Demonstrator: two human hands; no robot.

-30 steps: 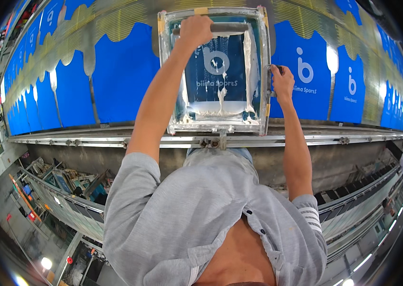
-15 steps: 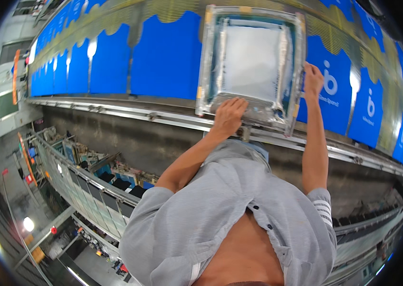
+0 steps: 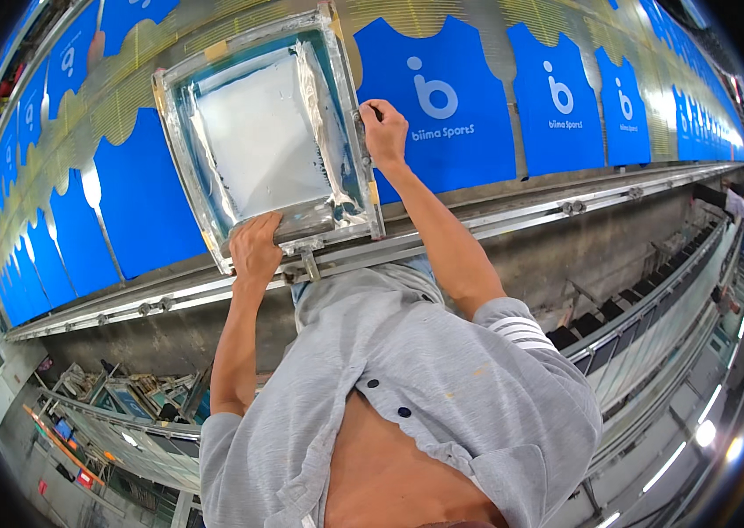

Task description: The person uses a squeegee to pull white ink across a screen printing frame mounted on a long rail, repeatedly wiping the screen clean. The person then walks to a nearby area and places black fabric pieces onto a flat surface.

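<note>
A screen-printing frame [image 3: 360,145] lies on the long table, its mesh white in the middle with thick pale ink along both sides. A grey squeegee [image 3: 306,220] rests across its near end. My left hand [image 3: 256,249] is closed over the frame's near-left corner, its fingertips beside the squeegee's left end. On the right rail, my right hand [image 3: 385,134] grips the frame with curled fingers. Just right of that hand lies a blue shirt panel [image 3: 469,150] with a white print. Left of the frame is a plain blue panel [image 3: 143,198].
Rows of blue panels, some printed [image 3: 557,106], run along the table both ways. A metal rail [image 3: 513,222] follows its near edge, close to my waist. Behind me stands another long rack [image 3: 653,308]. Frames are stacked [image 3: 139,396] at the lower left.
The view has turned, and the frame now appears farther left and tilted. My left hand has shifted from the squeegee toward the frame's near-left corner. My right hand stays at the right rail.
</note>
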